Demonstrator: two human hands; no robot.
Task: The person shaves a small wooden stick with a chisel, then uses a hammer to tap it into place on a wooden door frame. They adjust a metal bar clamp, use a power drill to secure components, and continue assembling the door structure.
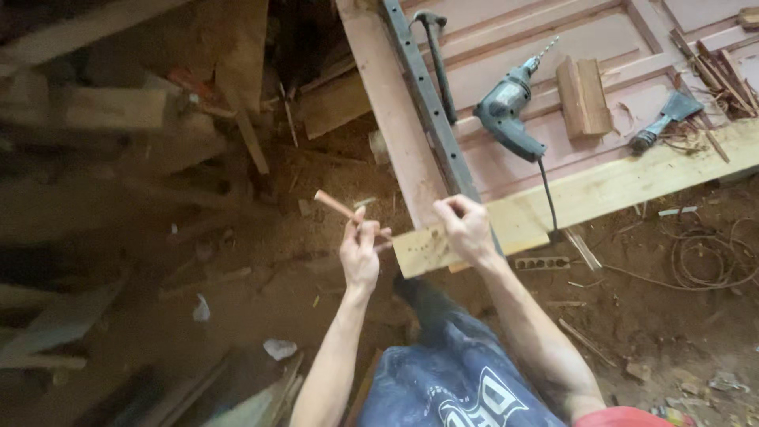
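Nearest, item 1: left hand [360,255], fingers curled shut around a short reddish wooden peg [335,205], which sticks up and to the left out of the fist, tilted, its lower end close to the end of the plank.

Item 2: right hand [466,229], closed in a pinch on the near end of a pale plank [585,194]; what the fingertips grip there is too small to tell. Several small holes show in that end face area.

Item 3: long dark metal bar [431,103] with a row of holes, lying along the reddish door panel [506,47] beside the plank.

Item 4: grey electric drill [510,111], lying on the panel, cord trailing down over the plank.

Item 5: wooden block [583,95] and a hatchet [668,119], further right on the panel; a hammer [433,47] beyond the bar.

Handling note, as a judgement: the peg would go in best held in line with 1 hole, not tilted, while the right hand steadies the plank end against shifting on the loose dirt floor [261,261].
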